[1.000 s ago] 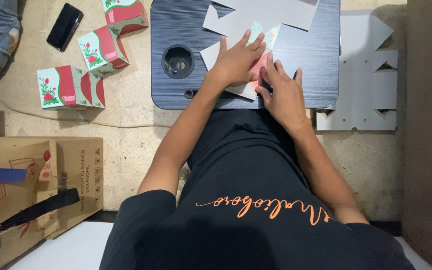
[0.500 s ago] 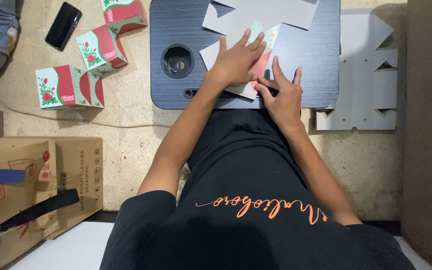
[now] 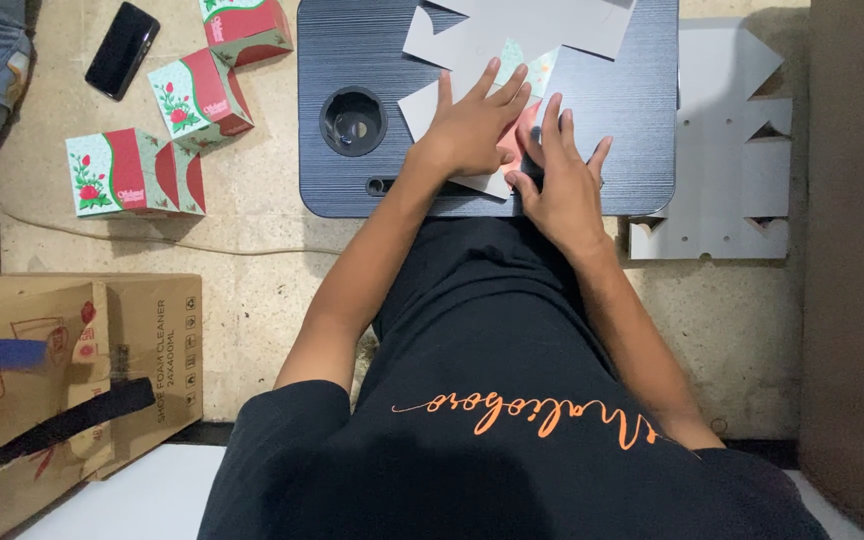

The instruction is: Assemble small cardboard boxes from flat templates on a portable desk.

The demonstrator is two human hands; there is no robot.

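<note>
Mid-fold on one carton blank (image 3: 512, 100), lying flat on the dark grey lap table (image 3: 632, 130), grey inner side up, pink and green print showing at the folded edges.

Left hand (image 3: 472, 130) pressed flat on the blank, fingers (image 3: 497, 85) spread and extended, gripping nothing, just holding it down. Right hand (image 3: 562, 185) just beside it, fingers (image 3: 552, 120) mostly straight, tips resting on the pink flap; thumb tucked at the blank's near edge. No pinch or closed grasp visible on either.

Progress, judged from layout: blank in hand far from box-shaped, only a first crease or so started. Finished output on the floor to the left.

Counts:
- folded floral boxes (image 3: 197, 95): 3 (one cut off by the top edge)
- blanks on the table: at least 2, one under the hands, another sheet (image 3: 552, 20) overlapping at the far edge
- stack of flat blanks (image 3: 722, 130) on the floor to the right: number of layers unclear
- phone (image 3: 122, 50): 1
- brown shipping cartons (image 3: 82, 350): 1, possibly 2
</note>
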